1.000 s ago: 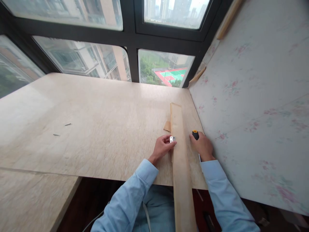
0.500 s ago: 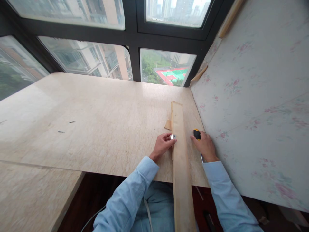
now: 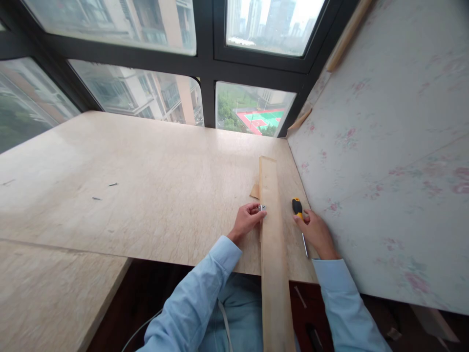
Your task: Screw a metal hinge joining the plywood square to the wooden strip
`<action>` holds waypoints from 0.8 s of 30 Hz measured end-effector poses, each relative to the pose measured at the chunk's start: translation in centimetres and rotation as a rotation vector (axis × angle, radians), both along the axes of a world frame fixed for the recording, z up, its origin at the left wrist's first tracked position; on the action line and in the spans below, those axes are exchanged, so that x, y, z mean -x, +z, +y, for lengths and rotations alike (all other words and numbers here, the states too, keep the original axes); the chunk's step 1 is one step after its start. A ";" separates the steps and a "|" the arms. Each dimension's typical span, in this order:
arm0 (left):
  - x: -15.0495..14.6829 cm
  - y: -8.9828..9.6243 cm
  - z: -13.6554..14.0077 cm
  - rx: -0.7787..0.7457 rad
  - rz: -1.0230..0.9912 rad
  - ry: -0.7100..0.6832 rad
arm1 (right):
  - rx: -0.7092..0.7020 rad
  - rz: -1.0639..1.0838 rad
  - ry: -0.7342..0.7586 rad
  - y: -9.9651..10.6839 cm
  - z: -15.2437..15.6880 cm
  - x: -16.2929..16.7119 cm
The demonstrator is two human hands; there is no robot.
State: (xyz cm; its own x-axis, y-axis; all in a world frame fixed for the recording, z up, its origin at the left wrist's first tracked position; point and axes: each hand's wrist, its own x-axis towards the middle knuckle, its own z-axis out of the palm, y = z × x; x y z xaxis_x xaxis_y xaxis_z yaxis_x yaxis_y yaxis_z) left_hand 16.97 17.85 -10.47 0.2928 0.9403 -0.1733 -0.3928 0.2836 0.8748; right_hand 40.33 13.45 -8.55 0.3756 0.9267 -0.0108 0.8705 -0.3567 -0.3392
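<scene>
A long pale wooden board (image 3: 273, 234) extends from the sill past its front edge toward my body. At the board's left edge, my left hand (image 3: 249, 219) pinches a small shiny metal bracket (image 3: 262, 208) with holes, held against the wood. To the right of the board, my right hand (image 3: 314, 229) has thumb and fingers at the lower end of the handle of a black-and-yellow screwdriver (image 3: 297, 207). Its shaft points back toward me, beside the palm. A brown scrap (image 3: 255, 191) lies against the board's left side, partly hidden.
Two small dark screws or slivers (image 3: 113, 184) lie on the marble-look sill (image 3: 176, 166) at left. A flowered papered wall (image 3: 388, 171) rises close by my right arm. Dark-framed windows (image 3: 208, 68) stand behind the sill. A dark gap opens below its front edge.
My right hand has slid down and right along the screwdriver, showing more of its handle and shaft. The bracket has tilted slightly in my left hand. The view has shifted a little.
</scene>
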 end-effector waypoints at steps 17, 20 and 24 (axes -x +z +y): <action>0.2 -0.5 0.0 -0.092 -0.041 -0.031 | -0.275 0.364 0.106 1.0 -2.5 11.3; 0.2 -0.8 0.1 -0.117 -0.042 -0.036 | -0.206 0.322 0.087 0.4 -2.1 11.5; 0.0 -1.1 0.1 -0.113 -0.060 -0.051 | -0.112 0.261 0.115 0.0 -1.8 11.7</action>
State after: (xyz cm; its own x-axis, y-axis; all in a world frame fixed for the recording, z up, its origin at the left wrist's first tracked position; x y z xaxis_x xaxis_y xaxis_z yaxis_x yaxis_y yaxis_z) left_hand 16.97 17.94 -11.62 0.3471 0.9366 -0.0484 -0.4328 0.2057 0.8777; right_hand 28.60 11.65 -8.59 0.2661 0.9639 0.0119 0.7811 -0.2084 -0.5886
